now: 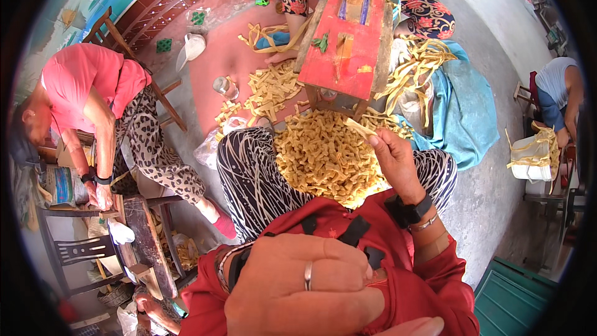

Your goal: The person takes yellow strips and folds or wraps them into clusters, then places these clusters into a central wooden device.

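Note:
My right hand [397, 160], with a dark wristband, pinches a pale yellow strip [360, 129] between thumb and fingers. The strip sits above the far right part of a heap of small yellow knotted pieces [329, 155], piled between my knees. Raised close to the camera, my left hand [305, 283] looks large and wears a ring. Its fingers are curled in, and whatever they may hold is hidden. It is nearest to my red top [317, 214], well apart from the heap.
A red-topped wooden stool [339, 65] stands beyond the heap. Long yellow strips [413, 78] hang over blue cloth [466, 112] to its right. Another person in pink [93, 84] bends at a narrow bench [149, 246] on the left. At lower right is a green lid-like panel [513, 298].

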Motion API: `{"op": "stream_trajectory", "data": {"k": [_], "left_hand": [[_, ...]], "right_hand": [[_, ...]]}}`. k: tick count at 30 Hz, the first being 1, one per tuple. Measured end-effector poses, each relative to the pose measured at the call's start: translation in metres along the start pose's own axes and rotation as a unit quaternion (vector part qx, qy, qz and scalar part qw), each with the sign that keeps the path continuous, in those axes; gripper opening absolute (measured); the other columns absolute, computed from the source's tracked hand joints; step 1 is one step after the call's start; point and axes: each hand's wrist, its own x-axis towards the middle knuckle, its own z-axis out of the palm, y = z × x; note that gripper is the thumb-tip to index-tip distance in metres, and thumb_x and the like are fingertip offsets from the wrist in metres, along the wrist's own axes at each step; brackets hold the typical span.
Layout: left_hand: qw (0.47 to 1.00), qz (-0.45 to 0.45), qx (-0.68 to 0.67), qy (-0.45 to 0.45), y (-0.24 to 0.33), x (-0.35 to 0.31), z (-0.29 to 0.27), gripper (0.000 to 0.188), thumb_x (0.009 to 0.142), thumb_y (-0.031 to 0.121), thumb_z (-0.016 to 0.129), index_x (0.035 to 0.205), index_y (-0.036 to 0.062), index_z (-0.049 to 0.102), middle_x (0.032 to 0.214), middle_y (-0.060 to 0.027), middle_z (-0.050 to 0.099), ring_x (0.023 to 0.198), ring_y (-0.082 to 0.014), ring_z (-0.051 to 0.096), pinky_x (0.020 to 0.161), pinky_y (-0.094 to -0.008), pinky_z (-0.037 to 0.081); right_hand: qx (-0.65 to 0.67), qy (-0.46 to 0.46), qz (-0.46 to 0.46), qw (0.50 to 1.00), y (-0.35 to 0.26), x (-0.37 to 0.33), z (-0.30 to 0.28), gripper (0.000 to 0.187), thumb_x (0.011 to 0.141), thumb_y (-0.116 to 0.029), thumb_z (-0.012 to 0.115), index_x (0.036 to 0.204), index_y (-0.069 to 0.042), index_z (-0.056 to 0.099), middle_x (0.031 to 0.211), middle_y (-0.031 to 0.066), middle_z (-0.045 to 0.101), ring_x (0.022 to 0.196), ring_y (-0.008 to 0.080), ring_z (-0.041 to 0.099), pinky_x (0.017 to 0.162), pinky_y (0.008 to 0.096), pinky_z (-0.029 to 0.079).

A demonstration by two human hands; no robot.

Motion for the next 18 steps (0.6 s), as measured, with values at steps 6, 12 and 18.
{"op": "stream_trajectory", "data": {"k": [6,12,18], "left_hand": [[0.984,0.074,0.065,0.151,-0.008,0.003,0.03,0.012,0.073,0.012,0.06,0.064,0.0056,0.061,0.064,-0.0079,0.057,0.045,-0.0145,0.051,0.046,-0.028,0.049],[0.96,0.197,0.083,0.18,-0.008,0.013,0.018,0.019,0.077,0.028,0.063,0.073,0.01,0.068,0.062,-0.0035,0.053,0.044,-0.0127,0.048,0.045,-0.0261,0.048],[0.917,-0.26,0.245,-0.176,-0.025,0.005,-0.003,0.014,0.079,0.013,0.054,0.089,0.015,0.063,0.059,-0.0077,0.053,0.05,-0.0238,0.054,0.044,-0.0355,0.041]], "right_hand": [[0.002,0.013,0.005,1.0,0.007,-0.013,0.004,0.024,0.092,-0.014,0.056,0.076,0.002,0.048,0.062,0.0034,0.035,0.059,0.0104,0.031,0.052,0.026,0.032],[0.027,0.024,0.066,0.997,-0.003,-0.024,-0.001,0.024,0.094,-0.017,0.053,0.077,0.001,0.052,0.061,-0.0006,0.04,0.057,0.0081,0.035,0.05,0.0237,0.033],[0.174,0.047,0.127,0.975,-0.02,-0.022,-0.01,0.019,0.096,-0.02,0.048,0.099,-0.003,0.058,0.069,-0.0019,0.052,0.06,0.0043,0.05,0.045,0.0177,0.039]]}}
